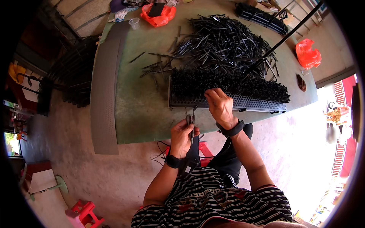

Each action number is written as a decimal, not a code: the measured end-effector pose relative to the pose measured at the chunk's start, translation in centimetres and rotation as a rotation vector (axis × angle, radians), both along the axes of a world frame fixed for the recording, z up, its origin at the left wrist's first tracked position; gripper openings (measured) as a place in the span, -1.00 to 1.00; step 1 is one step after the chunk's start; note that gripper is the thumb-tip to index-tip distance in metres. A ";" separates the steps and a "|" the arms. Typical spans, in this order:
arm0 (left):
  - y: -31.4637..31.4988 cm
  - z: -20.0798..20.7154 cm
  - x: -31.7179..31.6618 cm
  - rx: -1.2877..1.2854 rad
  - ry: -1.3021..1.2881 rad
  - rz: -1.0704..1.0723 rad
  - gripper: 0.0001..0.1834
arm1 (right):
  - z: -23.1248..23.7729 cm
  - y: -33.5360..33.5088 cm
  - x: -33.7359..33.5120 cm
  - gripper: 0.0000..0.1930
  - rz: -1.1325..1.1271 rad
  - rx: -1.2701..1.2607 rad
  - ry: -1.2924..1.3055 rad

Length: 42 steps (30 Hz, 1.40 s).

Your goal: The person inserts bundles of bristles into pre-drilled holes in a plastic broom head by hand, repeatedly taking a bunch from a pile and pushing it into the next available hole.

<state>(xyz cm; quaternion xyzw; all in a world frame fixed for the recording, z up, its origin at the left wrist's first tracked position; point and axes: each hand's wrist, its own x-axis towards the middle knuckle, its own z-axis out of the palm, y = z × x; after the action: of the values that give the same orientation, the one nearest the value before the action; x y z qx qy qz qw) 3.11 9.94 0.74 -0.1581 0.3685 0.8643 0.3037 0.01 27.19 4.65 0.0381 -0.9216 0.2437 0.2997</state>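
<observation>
A long perforated dark panel lies near the table's front edge, with dense black bristle-like tufts standing along its far side. My left hand is closed around a few thin black strips just in front of the panel's left part, their tips pointing toward it. My right hand is over the panel's perforated face, thumb and fingers pinched together close to the tufts. Whatever lies between those fingertips is too small to make out. Behind the panel spreads a big heap of loose black strips.
On the green table, a long grey sheet runs down the left side. At the back are a clear cup and a red plastic bag under a dark phone. A thin black pole slants across the right. Another bristled piece sits at the far right.
</observation>
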 end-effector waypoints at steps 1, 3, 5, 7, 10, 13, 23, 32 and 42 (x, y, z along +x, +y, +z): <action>0.0 0.0 0.0 0.005 0.004 -0.002 -0.90 | 0.1 0.2 -0.3 -0.91 0.016 0.048 -0.050; -0.1 0.0 0.1 0.014 0.012 -0.009 -0.89 | 0.6 0.1 -0.3 -0.91 0.001 0.094 -0.095; -0.1 0.5 0.1 0.009 0.018 -0.019 -0.87 | 1.6 -0.6 0.5 -0.87 -0.088 -0.123 -0.189; 0.1 0.6 0.1 0.015 0.038 -0.052 -0.84 | 2.9 -0.9 1.7 -0.75 -0.140 -0.346 -0.413; 0.8 0.3 0.4 0.020 0.074 -0.108 -0.79 | 1.4 -0.8 2.8 -0.81 0.016 -0.672 -0.739; 1.4 0.5 0.6 -0.016 0.082 -0.095 -0.80 | 0.7 0.0 3.3 -0.87 -0.016 -0.994 -0.623; 0.5 -0.9 0.4 -0.034 0.068 -0.068 -0.79 | 0.3 0.9 1.5 -0.87 -0.174 -0.530 0.063; 0.1 -0.4 0.2 -0.099 0.028 -0.053 -0.75 | -0.2 1.5 0.4 -0.88 -0.088 -0.062 -0.005; 1.1 0.5 0.8 -0.112 0.163 -0.278 -0.78 | -0.1 1.0 2.9 -0.86 0.220 -0.659 -0.616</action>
<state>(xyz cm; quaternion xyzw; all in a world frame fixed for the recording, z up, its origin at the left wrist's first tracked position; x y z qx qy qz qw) 3.88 11.01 1.23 -0.0516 0.4581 0.8020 0.3799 2.96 28.19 4.55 -0.0358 -0.8316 0.5539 -0.0196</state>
